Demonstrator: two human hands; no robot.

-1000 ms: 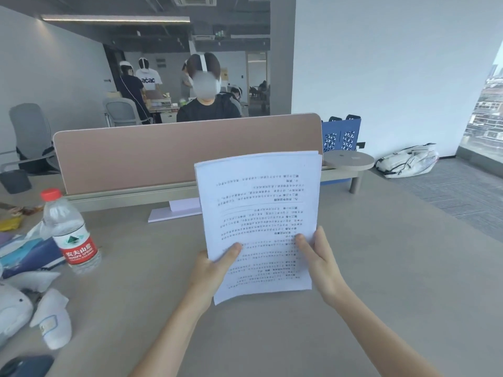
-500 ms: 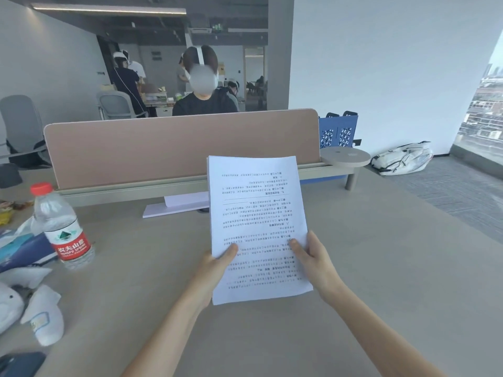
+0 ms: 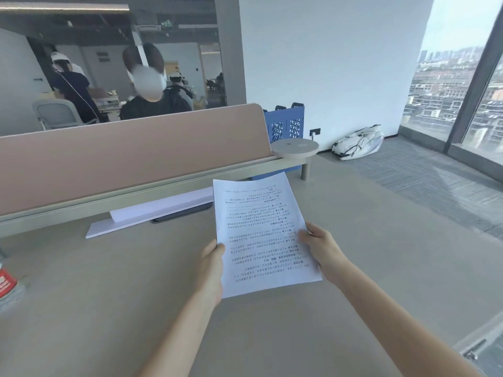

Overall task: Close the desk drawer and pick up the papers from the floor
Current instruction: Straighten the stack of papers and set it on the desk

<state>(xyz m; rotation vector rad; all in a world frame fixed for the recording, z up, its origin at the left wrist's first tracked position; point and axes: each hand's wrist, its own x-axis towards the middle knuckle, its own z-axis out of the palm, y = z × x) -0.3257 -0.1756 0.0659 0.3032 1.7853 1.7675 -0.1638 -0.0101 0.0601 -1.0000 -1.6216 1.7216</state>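
Papers, white printed sheets in a stack, are pinched at their near edges between the fingers of the left hand and right hand; they have dropped lower and tilted toward the grey table, likely about to be laid down.

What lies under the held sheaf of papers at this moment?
Bare desk shows around the papers, held by the left hand and right hand. Their far corner overlaps a white sheet and a dark flat object; whatever lies directly beneath is hidden.
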